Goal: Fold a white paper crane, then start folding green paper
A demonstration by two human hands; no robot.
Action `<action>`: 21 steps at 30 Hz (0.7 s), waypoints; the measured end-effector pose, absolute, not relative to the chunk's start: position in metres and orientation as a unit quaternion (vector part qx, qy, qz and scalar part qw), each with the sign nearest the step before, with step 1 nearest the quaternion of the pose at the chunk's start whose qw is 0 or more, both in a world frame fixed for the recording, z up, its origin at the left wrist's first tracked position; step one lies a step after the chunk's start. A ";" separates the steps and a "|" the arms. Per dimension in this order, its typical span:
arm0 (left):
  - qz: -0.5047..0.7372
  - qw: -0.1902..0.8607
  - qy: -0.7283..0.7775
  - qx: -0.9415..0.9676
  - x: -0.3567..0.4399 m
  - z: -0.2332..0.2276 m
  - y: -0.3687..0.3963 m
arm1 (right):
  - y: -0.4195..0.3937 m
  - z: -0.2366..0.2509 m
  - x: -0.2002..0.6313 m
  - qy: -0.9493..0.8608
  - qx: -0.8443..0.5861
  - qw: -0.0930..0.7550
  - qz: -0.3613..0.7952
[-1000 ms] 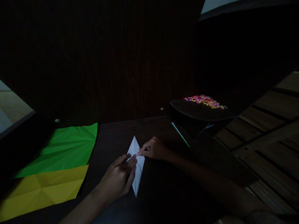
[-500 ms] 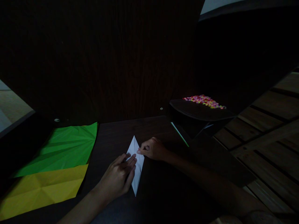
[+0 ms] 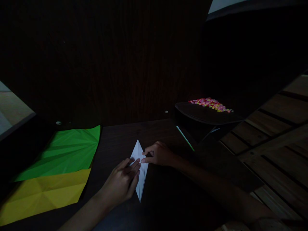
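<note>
White folded paper [image 3: 139,170]: narrow kite-like shape, lying flat on the dark surface [image 3: 163,199], one point away from the person, the other toward them; left hand [image 3: 122,183] laid flat over its left half, fingers extended and pressing, nothing pinched in that grip; right hand [image 3: 157,154] at the upper right edge, fingers curled, fingertip pressed onto the paper near the centre crease, grip loosely closed but not lifting the sheet; paper thus lies between and under both hands. Green sheet [image 3: 64,152]: creased, flat on the surface, well to the left. Yellow sheet [image 3: 45,192]: creased, just below the green, edges touching. Heap of small multicoloured pieces [image 3: 210,104]: on a dark raised ledge, far right.
</note>
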State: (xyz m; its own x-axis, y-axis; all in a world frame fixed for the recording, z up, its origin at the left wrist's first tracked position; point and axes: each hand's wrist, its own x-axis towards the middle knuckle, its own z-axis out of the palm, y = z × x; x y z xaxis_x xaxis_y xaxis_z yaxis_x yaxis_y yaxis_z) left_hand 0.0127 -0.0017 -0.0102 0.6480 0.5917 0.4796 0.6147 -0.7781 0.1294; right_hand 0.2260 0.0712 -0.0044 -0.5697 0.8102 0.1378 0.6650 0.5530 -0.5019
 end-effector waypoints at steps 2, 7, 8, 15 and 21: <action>-0.258 0.023 -0.333 -0.907 0.012 -0.011 -0.002 | 0.071 -0.004 0.226 -0.864 -0.428 0.173 0.203; -0.256 0.023 -0.330 -0.908 0.012 -0.011 -0.002 | 0.070 -0.002 0.227 -0.868 -0.419 0.172 0.204; -0.255 0.024 -0.329 -0.909 0.012 -0.011 -0.002 | 0.070 -0.002 0.227 -0.868 -0.418 0.172 0.204; -0.258 0.020 -0.332 -0.907 0.011 -0.012 -0.002 | 0.066 0.002 0.227 -0.867 -0.427 0.146 0.210; -0.249 0.019 -0.334 -0.909 0.011 -0.013 -0.002 | 0.066 0.000 0.228 -0.870 -0.428 0.128 0.210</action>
State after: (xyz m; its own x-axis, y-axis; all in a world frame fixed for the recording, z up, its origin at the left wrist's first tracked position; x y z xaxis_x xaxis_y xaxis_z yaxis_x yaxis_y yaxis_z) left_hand 0.0109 -0.0023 -0.0127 0.6526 0.5983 0.4650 0.6172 -0.7757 0.1318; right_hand 0.2279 0.0655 -0.0002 -0.6008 0.7982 0.0439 0.6905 0.5458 -0.4747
